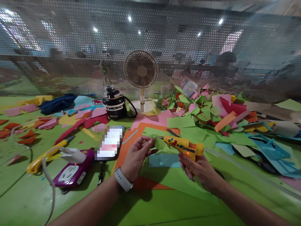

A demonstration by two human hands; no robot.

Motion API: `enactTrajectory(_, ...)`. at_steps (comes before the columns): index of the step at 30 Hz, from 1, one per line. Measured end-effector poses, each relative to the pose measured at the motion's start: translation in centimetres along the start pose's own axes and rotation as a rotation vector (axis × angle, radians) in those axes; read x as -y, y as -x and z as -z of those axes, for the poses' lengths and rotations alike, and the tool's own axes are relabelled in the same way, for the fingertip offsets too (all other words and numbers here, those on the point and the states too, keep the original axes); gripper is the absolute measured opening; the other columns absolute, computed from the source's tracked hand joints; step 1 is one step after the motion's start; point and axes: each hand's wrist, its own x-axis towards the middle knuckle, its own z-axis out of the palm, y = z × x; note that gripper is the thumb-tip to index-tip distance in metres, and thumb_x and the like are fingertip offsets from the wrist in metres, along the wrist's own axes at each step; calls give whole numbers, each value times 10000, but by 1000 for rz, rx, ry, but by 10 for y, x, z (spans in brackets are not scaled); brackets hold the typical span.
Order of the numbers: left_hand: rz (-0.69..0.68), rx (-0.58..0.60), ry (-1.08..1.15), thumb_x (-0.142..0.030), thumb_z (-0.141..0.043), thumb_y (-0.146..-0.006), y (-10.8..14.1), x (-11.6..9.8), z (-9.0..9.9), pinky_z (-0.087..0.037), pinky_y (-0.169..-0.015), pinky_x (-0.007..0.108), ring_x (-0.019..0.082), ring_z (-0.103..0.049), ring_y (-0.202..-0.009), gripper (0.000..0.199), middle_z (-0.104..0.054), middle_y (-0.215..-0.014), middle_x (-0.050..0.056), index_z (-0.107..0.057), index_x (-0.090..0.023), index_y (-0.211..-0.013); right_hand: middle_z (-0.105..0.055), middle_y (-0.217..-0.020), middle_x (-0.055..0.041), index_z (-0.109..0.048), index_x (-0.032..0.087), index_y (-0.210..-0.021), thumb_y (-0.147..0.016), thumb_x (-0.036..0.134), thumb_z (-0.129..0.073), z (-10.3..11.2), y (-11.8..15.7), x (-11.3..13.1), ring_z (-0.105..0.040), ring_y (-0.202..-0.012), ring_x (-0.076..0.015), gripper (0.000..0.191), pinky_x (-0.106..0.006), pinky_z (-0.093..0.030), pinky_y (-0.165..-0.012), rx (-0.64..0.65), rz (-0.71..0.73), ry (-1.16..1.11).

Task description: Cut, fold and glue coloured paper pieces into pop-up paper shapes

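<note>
In my right hand (pixel 196 169) is a yellow hot glue gun (pixel 181 146), its metal nozzle pointing left and a small orange light glowing on its body. My left hand (pixel 138 153), with a white band on the wrist, has thumb and fingers closed in a pinch at the edge of a small green paper piece (pixel 161 143). The nozzle is just right of those fingertips, over the green paper. Beneath the hands lie a blue paper strip (pixel 164 160), an orange sheet (pixel 150 183) and larger green sheets.
Left of my hands are a phone (pixel 110 142), a purple power strip (pixel 72 171) with a white plug, and a yellow-handled tool (pixel 47 157). Behind stand a black bottle (pixel 114 105) and a desk fan (pixel 141 69). Paper scraps (pixel 207 110) heap at right, before a perforated screen (pixel 176 40).
</note>
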Motion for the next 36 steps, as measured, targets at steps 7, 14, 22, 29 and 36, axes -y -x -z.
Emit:
enactTrajectory(7,-6,-7,6,-324,-854,-542,0,-1,-2,-547,-667,265,80,-557,-610,346,-599,-649,-56,-586,-173,-700,-418,-371,74,-464,195,-556,-662,643,-651,0,0,-1,-325,-283,-37,497,-175,-289,-279,2,-12,11)
enactTrajectory(14,-12,-1,3,-320,-848,-557,0,-1,-1,-545,-666,259,81,-559,-614,325,-600,-650,-55,-592,-174,-694,-390,-360,81,-435,204,-557,-674,670,-619,1,0,-1,-299,-279,-35,515,-177,-284,-275,2,-30,52)
enactTrajectory(22,-6,-8,10,-326,-860,-532,0,-1,-1,-556,-659,260,77,-560,-604,347,-605,-645,-55,-593,-171,-692,-375,-368,96,-430,204,-605,-674,676,-611,1,0,-3,-292,-284,-30,510,-166,-291,-272,8,-56,54)
enactTrajectory(29,-81,7,-78,-354,-829,-582,-1,0,0,-551,-662,268,85,-553,-589,316,-585,-604,-58,-587,-183,-690,-369,-370,100,-433,209,-620,-677,676,-607,0,0,-5,-286,-284,-32,502,-166,-280,-274,-14,-66,75)
enactTrajectory(36,-483,40,-557,-304,-694,-754,-4,4,13,-480,-613,226,127,-595,-664,129,-641,-706,6,-624,-196,-763,-529,-556,18,-598,228,-788,-764,537,-618,4,-2,-4,-511,-512,-142,311,-263,-452,-467,22,183,202)
